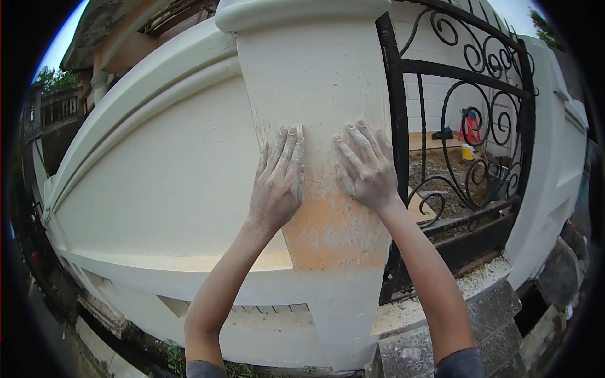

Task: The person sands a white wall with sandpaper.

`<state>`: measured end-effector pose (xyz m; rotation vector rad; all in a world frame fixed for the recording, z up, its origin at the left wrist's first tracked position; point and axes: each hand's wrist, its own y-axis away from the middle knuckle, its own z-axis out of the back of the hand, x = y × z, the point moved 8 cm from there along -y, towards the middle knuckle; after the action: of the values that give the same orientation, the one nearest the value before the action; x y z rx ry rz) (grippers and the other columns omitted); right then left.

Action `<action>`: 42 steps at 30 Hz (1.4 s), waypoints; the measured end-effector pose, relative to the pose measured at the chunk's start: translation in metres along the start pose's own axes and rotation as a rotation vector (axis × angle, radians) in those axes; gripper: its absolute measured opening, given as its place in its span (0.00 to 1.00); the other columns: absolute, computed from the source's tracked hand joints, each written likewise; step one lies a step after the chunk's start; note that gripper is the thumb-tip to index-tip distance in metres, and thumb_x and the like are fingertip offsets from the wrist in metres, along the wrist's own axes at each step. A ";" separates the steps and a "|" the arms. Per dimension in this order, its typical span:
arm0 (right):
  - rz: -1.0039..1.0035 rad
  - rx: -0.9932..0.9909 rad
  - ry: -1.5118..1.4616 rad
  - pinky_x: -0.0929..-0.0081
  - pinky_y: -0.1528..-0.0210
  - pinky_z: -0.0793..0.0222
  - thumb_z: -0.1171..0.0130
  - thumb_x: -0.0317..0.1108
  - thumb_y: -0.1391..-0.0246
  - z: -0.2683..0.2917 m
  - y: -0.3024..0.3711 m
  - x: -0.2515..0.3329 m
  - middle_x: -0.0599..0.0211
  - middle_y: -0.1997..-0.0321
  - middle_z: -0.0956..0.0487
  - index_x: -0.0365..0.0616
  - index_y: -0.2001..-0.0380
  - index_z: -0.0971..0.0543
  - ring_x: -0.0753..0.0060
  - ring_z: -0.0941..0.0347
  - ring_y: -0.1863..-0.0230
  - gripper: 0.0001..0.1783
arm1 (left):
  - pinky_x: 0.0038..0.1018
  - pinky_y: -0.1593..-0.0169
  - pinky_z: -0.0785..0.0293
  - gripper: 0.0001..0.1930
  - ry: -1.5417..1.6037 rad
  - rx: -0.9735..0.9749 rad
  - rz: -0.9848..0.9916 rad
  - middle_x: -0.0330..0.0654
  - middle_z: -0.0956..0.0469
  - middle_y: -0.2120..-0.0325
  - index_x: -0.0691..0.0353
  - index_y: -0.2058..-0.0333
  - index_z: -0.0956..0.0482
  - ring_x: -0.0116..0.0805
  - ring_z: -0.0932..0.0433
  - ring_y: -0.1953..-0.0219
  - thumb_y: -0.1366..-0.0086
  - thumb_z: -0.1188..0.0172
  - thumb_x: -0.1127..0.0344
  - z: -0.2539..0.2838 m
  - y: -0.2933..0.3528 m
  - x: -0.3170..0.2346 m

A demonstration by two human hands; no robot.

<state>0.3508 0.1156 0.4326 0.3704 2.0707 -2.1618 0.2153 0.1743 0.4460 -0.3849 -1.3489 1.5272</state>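
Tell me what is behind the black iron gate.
Behind the gate: a gravel yard, a white block wall, a red thing, a yellow bucket. Bars cover parts; the pillar hides the rest.

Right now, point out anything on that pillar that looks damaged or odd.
The cream pillar has a worn patch where orange shows through, just below both hands. The left hand and right hand lie flat on it, coated in pale dust.

Head view looks straight at the pillar (315,94) (close, fisheye-bent).
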 end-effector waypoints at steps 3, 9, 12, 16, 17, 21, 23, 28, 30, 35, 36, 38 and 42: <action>0.000 -0.034 -0.048 0.54 0.34 0.53 0.45 0.37 0.53 0.001 -0.001 0.001 0.63 0.41 0.31 0.53 0.52 0.23 0.64 0.42 0.34 0.22 | 0.47 0.33 0.58 0.26 -0.144 0.051 -0.010 0.51 0.47 0.36 0.69 0.39 0.43 0.47 0.52 0.33 0.37 0.55 0.73 -0.029 0.005 0.002; 0.010 -0.079 -0.054 0.55 0.35 0.49 0.45 0.33 0.58 0.001 0.001 -0.005 0.60 0.43 0.29 0.50 0.55 0.21 0.60 0.39 0.36 0.22 | 0.46 0.33 0.61 0.29 -0.168 0.038 -0.016 0.48 0.46 0.36 0.66 0.41 0.39 0.45 0.51 0.33 0.40 0.48 0.61 -0.036 0.005 -0.001; -0.002 -0.061 -0.048 0.54 0.35 0.49 0.45 0.35 0.53 0.001 0.000 -0.005 0.63 0.43 0.29 0.51 0.55 0.21 0.64 0.40 0.35 0.19 | 0.45 0.33 0.59 0.31 -0.192 0.062 -0.088 0.48 0.46 0.36 0.65 0.41 0.37 0.45 0.50 0.33 0.40 0.48 0.55 -0.030 0.003 0.006; -0.005 -0.067 -0.058 0.54 0.35 0.48 0.45 0.35 0.53 0.000 0.002 -0.007 0.63 0.43 0.28 0.51 0.56 0.21 0.64 0.40 0.35 0.18 | 0.43 0.33 0.55 0.31 -0.170 0.102 -0.153 0.45 0.46 0.35 0.60 0.41 0.37 0.41 0.49 0.34 0.43 0.45 0.57 -0.031 0.003 0.007; -0.003 -0.069 -0.052 0.54 0.35 0.48 0.45 0.35 0.53 -0.001 0.003 -0.008 0.63 0.43 0.28 0.51 0.56 0.21 0.64 0.40 0.35 0.18 | 0.43 0.33 0.54 0.31 -0.157 0.103 -0.156 0.45 0.46 0.36 0.60 0.41 0.37 0.42 0.48 0.34 0.44 0.44 0.58 -0.032 0.002 0.007; -0.007 -0.064 -0.070 0.54 0.35 0.49 0.45 0.35 0.53 0.002 0.001 -0.004 0.63 0.43 0.28 0.51 0.56 0.20 0.64 0.40 0.36 0.18 | 0.42 0.33 0.53 0.32 -0.023 0.023 -0.177 0.45 0.44 0.36 0.60 0.42 0.37 0.44 0.47 0.35 0.46 0.43 0.62 -0.028 0.007 0.019; -0.009 -0.070 -0.070 0.54 0.35 0.49 0.45 0.34 0.54 0.001 0.001 -0.004 0.63 0.43 0.28 0.51 0.57 0.20 0.64 0.40 0.36 0.18 | 0.42 0.33 0.52 0.32 -0.033 -0.002 -0.208 0.45 0.43 0.37 0.61 0.42 0.36 0.45 0.45 0.35 0.48 0.42 0.65 -0.024 0.007 0.016; -0.021 -0.072 -0.056 0.55 0.35 0.50 0.45 0.34 0.54 0.002 0.001 -0.006 0.63 0.43 0.28 0.51 0.57 0.20 0.65 0.40 0.36 0.18 | 0.43 0.33 0.54 0.31 -0.089 0.047 -0.223 0.47 0.43 0.37 0.63 0.42 0.37 0.47 0.47 0.34 0.46 0.46 0.65 -0.026 0.006 0.011; -0.016 -0.070 -0.056 0.55 0.35 0.50 0.45 0.34 0.54 0.002 0.002 -0.006 0.64 0.43 0.28 0.52 0.56 0.21 0.65 0.40 0.36 0.18 | 0.45 0.33 0.54 0.30 -0.083 0.080 -0.194 0.49 0.43 0.37 0.64 0.42 0.37 0.48 0.47 0.34 0.45 0.48 0.65 -0.030 0.005 0.006; -0.018 -0.074 -0.042 0.55 0.35 0.49 0.45 0.35 0.53 0.002 0.002 -0.005 0.65 0.43 0.28 0.52 0.56 0.21 0.65 0.40 0.36 0.18 | 0.47 0.33 0.59 0.30 -0.109 -0.022 -0.018 0.47 0.48 0.35 0.64 0.39 0.41 0.45 0.51 0.33 0.42 0.53 0.66 -0.039 0.003 0.001; -0.016 -0.074 -0.044 0.56 0.35 0.49 0.45 0.35 0.53 0.001 0.003 -0.006 0.65 0.43 0.28 0.52 0.56 0.21 0.65 0.40 0.36 0.18 | 0.47 0.33 0.59 0.30 -0.103 -0.023 -0.026 0.47 0.48 0.35 0.64 0.39 0.41 0.45 0.51 0.33 0.42 0.53 0.66 -0.041 0.003 0.000; -0.024 -0.070 -0.042 0.56 0.35 0.49 0.45 0.36 0.53 0.000 0.006 -0.009 0.66 0.43 0.28 0.52 0.56 0.21 0.65 0.39 0.36 0.18 | 0.49 0.33 0.62 0.30 -0.118 -0.005 -0.025 0.51 0.48 0.35 0.67 0.38 0.44 0.48 0.53 0.32 0.40 0.54 0.67 -0.045 0.002 0.001; -0.021 -0.083 -0.065 0.57 0.36 0.48 0.44 0.33 0.55 0.001 0.004 -0.005 0.65 0.44 0.27 0.52 0.57 0.20 0.63 0.38 0.37 0.18 | 0.50 0.33 0.61 0.29 -0.236 -0.142 0.064 0.41 0.49 0.34 0.58 0.37 0.44 0.40 0.53 0.32 0.37 0.55 0.66 -0.005 -0.058 0.038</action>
<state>0.3564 0.1136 0.4300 0.2670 2.1298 -2.0628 0.2298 0.1994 0.5091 -0.3467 -1.6491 1.5714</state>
